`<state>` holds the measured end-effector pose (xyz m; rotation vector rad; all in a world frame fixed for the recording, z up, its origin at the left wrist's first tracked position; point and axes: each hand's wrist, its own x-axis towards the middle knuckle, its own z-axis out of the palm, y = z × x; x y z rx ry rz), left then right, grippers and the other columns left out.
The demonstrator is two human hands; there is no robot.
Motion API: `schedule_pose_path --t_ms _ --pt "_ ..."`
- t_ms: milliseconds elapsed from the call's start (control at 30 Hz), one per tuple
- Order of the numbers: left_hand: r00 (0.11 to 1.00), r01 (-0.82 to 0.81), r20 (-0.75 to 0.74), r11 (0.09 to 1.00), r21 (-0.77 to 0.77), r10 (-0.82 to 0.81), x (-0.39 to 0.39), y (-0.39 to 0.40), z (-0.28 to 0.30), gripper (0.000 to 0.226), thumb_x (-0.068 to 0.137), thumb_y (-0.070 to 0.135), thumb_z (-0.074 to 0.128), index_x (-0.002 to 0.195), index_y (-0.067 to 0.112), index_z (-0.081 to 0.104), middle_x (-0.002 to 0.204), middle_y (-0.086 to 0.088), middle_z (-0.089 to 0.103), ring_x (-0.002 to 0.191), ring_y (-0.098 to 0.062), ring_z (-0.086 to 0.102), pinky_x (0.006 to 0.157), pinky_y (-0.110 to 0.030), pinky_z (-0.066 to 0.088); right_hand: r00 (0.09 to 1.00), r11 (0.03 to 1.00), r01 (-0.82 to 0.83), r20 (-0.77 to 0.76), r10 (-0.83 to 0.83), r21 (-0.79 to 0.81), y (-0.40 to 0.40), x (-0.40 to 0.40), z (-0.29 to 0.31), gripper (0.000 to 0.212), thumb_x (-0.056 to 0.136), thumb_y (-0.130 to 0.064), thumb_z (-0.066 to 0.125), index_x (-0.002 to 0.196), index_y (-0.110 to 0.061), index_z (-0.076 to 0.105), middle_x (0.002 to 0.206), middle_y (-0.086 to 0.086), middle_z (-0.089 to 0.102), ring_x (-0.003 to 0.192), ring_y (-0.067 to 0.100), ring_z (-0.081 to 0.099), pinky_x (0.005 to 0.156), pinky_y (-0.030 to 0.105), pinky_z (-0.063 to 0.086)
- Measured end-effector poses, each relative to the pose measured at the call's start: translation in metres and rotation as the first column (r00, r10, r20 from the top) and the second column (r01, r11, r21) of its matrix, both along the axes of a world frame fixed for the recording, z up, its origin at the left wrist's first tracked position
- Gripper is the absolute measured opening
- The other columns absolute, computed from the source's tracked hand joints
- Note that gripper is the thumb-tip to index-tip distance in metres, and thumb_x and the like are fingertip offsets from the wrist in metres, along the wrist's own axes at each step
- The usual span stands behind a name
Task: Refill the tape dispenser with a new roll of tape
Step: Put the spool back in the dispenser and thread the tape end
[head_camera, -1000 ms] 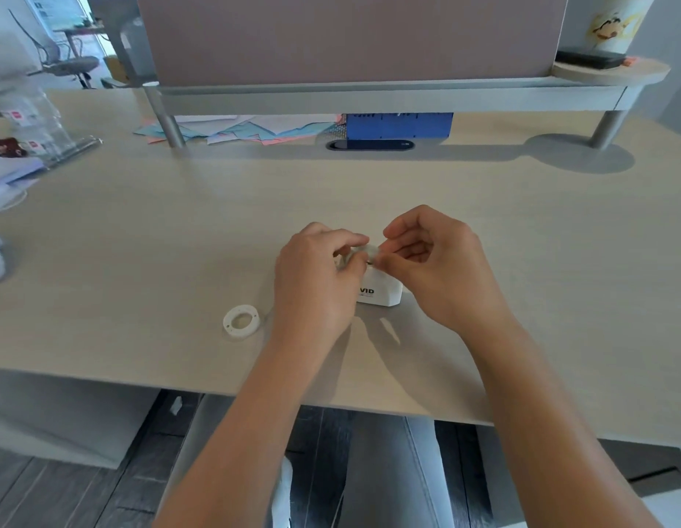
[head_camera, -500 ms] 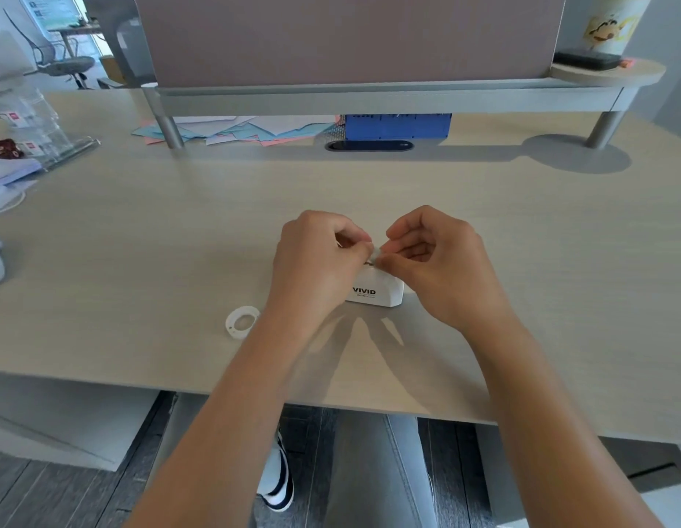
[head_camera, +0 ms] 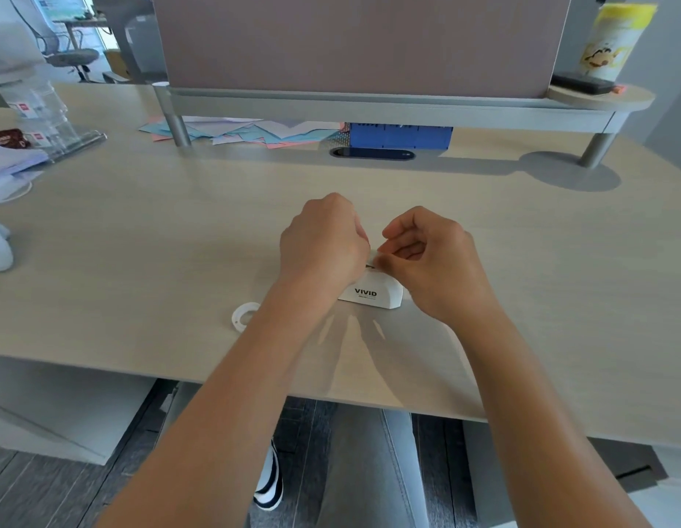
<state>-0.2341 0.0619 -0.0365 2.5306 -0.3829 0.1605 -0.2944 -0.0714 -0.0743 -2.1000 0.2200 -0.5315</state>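
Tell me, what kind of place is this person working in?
Most likely an office. The pale desk has a fabric partition screen along its back edge and a cable slot, and a swivel chair stands at another desk behind.

- "VIVID", dark capitals, printed on near side of white tape dispenser; smaller line beneath, too small to read.
- Red-and-white labels on clear plastic holder, far left: illegible.
- Cartoon figure on yellow cup: no readable lettering.
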Motion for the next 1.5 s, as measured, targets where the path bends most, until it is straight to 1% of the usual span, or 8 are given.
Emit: schedule_pose_path --t_ms 133,300,633,900,1067,1233,1400,1500 --pt "0.999 0.029 -0.037 0.999 0.032 -0.027 0.001 -0.002 0.0 0.017 0.089 0.01 0.063 0.099 0.017 0.076 0.101 -0.005 0.074 0.096 -0.034 0.069 0.091 -0.045 0.056 1.0 1.0 0.007 -0.004 -0.007 -0.027 0.002 0.001 0.001 0.024 0.081 -0.007 0.084 0.098 -0.017 0.071 0.084 -0.006 0.076 0.075 0.013 0.072 0.074 0.024 0.059" --pt "0.994 0.055 -0.093 0.997 -0.05 -0.059 0.007 0.004 -0.001 0.012 0.086 0.017 0.072 0.092 0.02 0.082 0.093 -0.004 0.078 0.092 -0.031 0.072 0.086 -0.043 0.06 1.0 1.0 0.007 -0.007 -0.007 -0.025 0.002 0.002 0.002 0.024 0.082 -0.006 0.083 0.098 -0.018 0.071 0.082 -0.006 0.075 0.073 0.011 0.069 0.068 0.015 0.056" --pt "0.995 0.052 -0.081 0.994 -0.092 -0.059 0.006 0.01 -0.001 0.012 0.082 0.013 0.075 0.085 0.021 0.084 0.085 -0.004 0.079 0.084 -0.03 0.074 0.081 -0.042 0.063 0.999 0.999 0.014 -0.028 -0.016 -0.046 0.003 0.0 0.005 0.024 0.081 -0.006 0.083 0.1 -0.015 0.071 0.084 -0.006 0.075 0.074 0.012 0.069 0.071 0.02 0.057" --pt "0.994 0.085 -0.073 0.995 0.046 -0.081 0.009 0.006 0.006 0.017 0.081 0.007 0.067 0.094 0.013 0.078 0.094 -0.009 0.074 0.088 -0.036 0.07 0.086 -0.046 0.06 0.999 0.997 0.018 -0.033 -0.02 -0.069 0.004 0.001 0.007 0.025 0.081 -0.009 0.085 0.1 -0.016 0.071 0.085 -0.006 0.076 0.08 0.016 0.073 0.074 0.024 0.059" --pt "0.984 0.165 -0.102 0.969 0.185 -0.148 0.009 0.004 0.007 0.014 0.093 0.017 0.063 0.104 0.01 0.068 0.101 -0.007 0.063 0.088 -0.034 0.057 0.091 -0.043 0.049 1.0 0.995 0.018 -0.023 -0.02 -0.101 0.006 0.003 0.008 0.025 0.081 -0.009 0.086 0.101 -0.014 0.071 0.083 -0.006 0.076 0.073 0.01 0.07 0.073 0.022 0.058" --pt "0.966 0.221 -0.18 0.954 0.204 -0.185 0.007 0.004 0.009 0.013 0.1 0.024 0.055 0.094 0.012 0.055 0.106 -0.009 0.062 0.091 -0.034 0.055 0.088 -0.041 0.042 1.0 0.994 0.02 -0.019 -0.022 -0.106 0.007 0.003 0.007 0.024 0.081 -0.008 0.085 0.1 -0.014 0.071 0.081 -0.009 0.075 0.069 0.006 0.067 0.071 0.02 0.056" --pt "0.945 0.262 -0.244 0.951 0.164 -0.218 0.008 0.006 0.013 0.041 0.098 0.02 0.052 0.062 0.014 0.033 0.1 -0.027 0.056 0.096 -0.045 0.056 0.073 -0.041 0.04 0.999 0.993 0.025 -0.018 -0.027 -0.115 0.006 0.002 0.005 0.023 0.082 -0.009 0.084 0.099 -0.017 0.071 0.079 -0.012 0.073 0.068 0.0 0.065 0.065 0.009 0.05" --pt "0.921 0.284 -0.297 0.957 0.068 -0.252 0.01 0.009 0.016 0.042 0.097 0.02 0.052 0.06 0.013 0.032 0.064 -0.022 0.042 0.059 -0.038 0.044 0.054 -0.033 0.03 0.999 0.991 0.029 -0.017 -0.031 -0.127 0.005 0.001 0.005 0.024 0.081 -0.012 0.085 0.1 -0.019 0.071 0.08 -0.011 0.073 0.073 0.006 0.067 0.067 0.013 0.05"
